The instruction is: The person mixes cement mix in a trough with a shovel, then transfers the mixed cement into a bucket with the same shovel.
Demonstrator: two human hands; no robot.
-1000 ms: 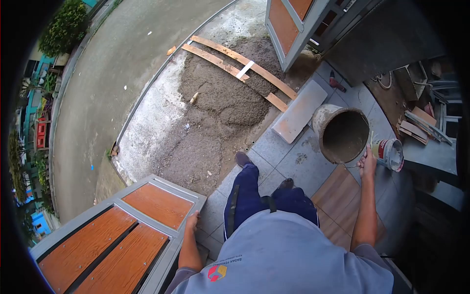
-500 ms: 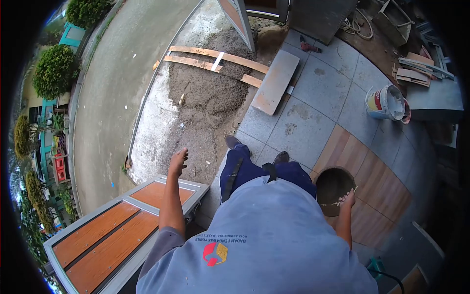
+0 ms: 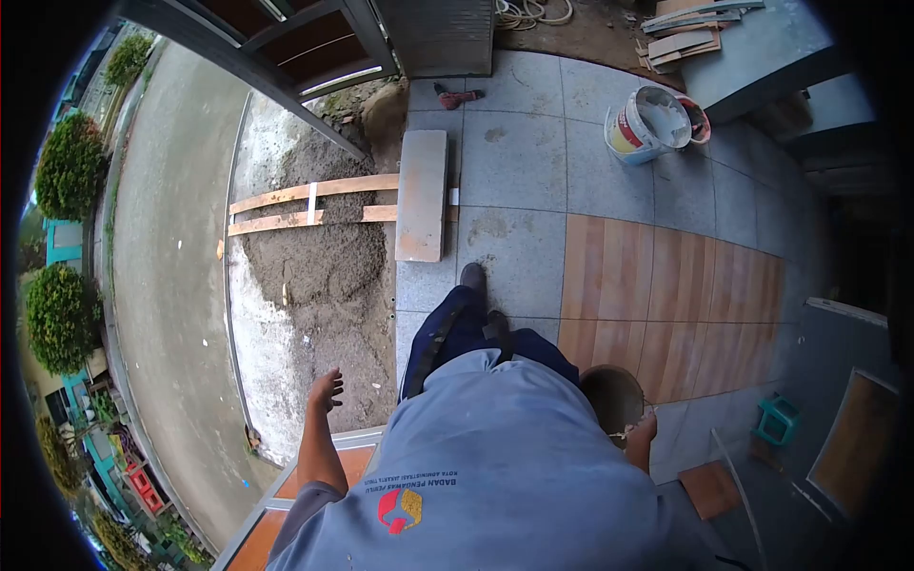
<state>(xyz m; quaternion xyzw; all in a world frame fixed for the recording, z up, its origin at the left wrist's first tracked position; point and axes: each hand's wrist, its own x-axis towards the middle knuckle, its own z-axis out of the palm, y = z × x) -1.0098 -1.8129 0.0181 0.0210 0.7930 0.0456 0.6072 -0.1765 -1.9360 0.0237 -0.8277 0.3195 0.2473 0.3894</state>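
My left hand hangs in the air over the grey sand-like heap, fingers apart and holding nothing. On the other side, my right hand is closed on the handle of a round, dark bucket, which hangs beside my right leg. The inside of the bucket is shadowed, so its contents cannot be made out. Two wooden strips lie across the heap, their ends by a pale rectangular slab on the tiles.
A white bucket and a red pail stand on the grey tiles. Nearby are a red-handled tool, wood-look tiles and a teal stool. A panelled gate borders the heap; a road runs at left.
The view has turned and moved forward over the tiles, with a foot further ahead. The dark bucket has come along in my right hand. My left hand remains open.
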